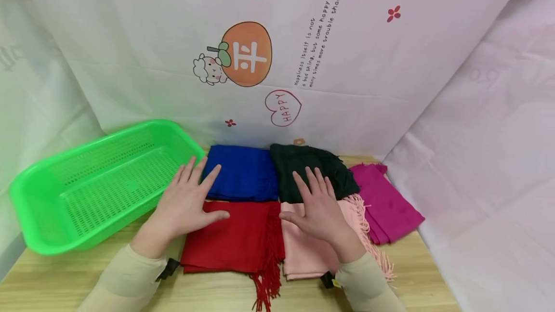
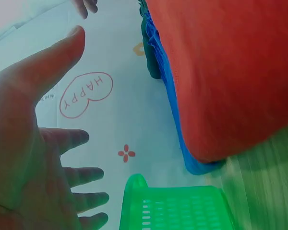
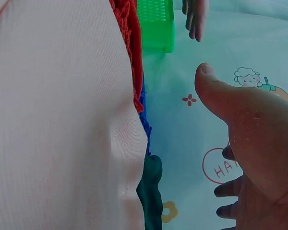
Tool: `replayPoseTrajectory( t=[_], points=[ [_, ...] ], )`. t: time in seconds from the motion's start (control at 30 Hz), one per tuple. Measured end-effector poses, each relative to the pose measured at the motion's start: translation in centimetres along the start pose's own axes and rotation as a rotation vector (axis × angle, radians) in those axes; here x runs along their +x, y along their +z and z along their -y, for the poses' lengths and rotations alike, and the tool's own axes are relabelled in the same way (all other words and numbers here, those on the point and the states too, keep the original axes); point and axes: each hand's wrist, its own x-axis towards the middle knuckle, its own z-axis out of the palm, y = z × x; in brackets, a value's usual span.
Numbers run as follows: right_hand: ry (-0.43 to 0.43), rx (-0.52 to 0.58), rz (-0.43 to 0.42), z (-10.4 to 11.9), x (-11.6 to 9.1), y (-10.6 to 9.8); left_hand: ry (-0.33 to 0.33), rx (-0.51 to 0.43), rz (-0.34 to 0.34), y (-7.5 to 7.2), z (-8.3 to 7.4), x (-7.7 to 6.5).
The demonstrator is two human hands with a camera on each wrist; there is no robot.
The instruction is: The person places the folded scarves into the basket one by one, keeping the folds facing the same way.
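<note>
My left hand (image 1: 184, 203) hovers with fingers spread between the green basket and the folded red scarf (image 1: 230, 237). In the left wrist view nothing lies between its thumb and fingers. My right hand (image 1: 318, 208), its fingers also spread, hangs over the folded pink scarf (image 1: 299, 254), fingertips in front of the dark green scarf (image 1: 290, 172). The right wrist view shows that hand apart from the cloth. Behind the red scarf lies a folded blue scarf (image 1: 243, 172). A magenta scarf (image 1: 390, 206) lies at the far right, partly beside the pink one's fringe.
The green plastic basket (image 1: 108, 223) with perforated walls stands at the left; no cloth shows in it. A printed white sheet (image 1: 347, 110) rises behind the wooden table (image 1: 225, 292). White cloth (image 1: 485, 182) also hangs along the right side.
</note>
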Motion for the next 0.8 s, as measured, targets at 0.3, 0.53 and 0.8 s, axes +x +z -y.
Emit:
replayPoseTrajectory(
  t=[0.3, 0.53, 0.8],
  points=[
    [-0.07, 0.027, 0.043, 0.9, 1.3, -0.6, -0.022, 0.031, -0.007, -0.8, 1.5, -1.4],
    [-0.168, 0.032, 0.06, 2.3, 3.9, -0.8, -0.028, 0.068, -0.059, -1.3, 3.1, -2.5],
    [-0.302, -0.029, 0.089, 3.7, 6.4, -0.7, -0.033, 0.094, -0.114, -1.9, 4.0, -3.6]
  ],
)
